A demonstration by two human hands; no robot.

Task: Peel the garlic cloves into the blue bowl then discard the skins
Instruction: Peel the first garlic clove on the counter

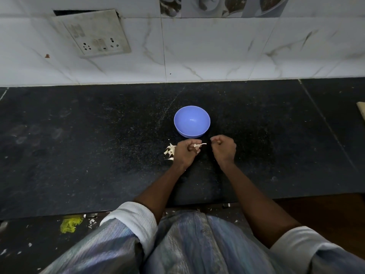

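Skins (170, 151) are lying on the counter (79, 145) at left; left hand (185, 153) is pinching a garlic clove (199, 145) near the blue bowl (192, 121). Right hand (224, 148) is clenching, contents unclear. Peeling is best done over the pile, keeping the bowl clean.

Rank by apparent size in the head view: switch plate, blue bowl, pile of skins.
1. switch plate, largest
2. blue bowl
3. pile of skins, smallest, partly hidden by the left hand
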